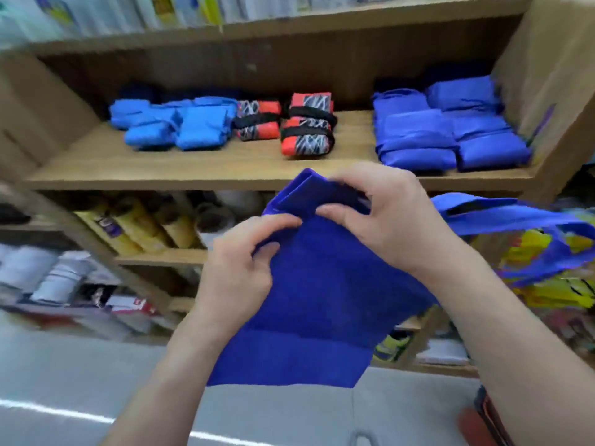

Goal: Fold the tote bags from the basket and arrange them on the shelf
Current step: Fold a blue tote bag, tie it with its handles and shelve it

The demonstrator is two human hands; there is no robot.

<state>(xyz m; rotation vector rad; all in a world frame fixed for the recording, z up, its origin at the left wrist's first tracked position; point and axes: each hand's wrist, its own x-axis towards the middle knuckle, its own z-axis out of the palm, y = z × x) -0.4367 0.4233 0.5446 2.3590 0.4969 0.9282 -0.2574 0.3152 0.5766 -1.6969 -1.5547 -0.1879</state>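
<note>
The bag [315, 300], dark blue, hangs in the air in front of the person and touches nothing but the hands, so its near part drops flat and its own weight keeps the cloth smooth for folding. The left hand [238, 262] curls its fingers and thumb round the bag's left edge, pinching it to hold the side straight. The right hand [383, 217] pinches the far end, where the cloth is already turned over into a narrow fold. That grip seems meant to stop the fold springing open. A handle [502, 214] trails off to the right, not yet tucked in. Just beyond the hands is the shelf [193, 170]. Folded bags lie on it sorted by colour: light-blue bundles [174, 127] at the left, red bundles [299, 123] in the middle and a dark-blue pile [450, 133] at the right. By its colour, this bag probably belongs with the pile on the right. I cannot make out the basket.
</note>
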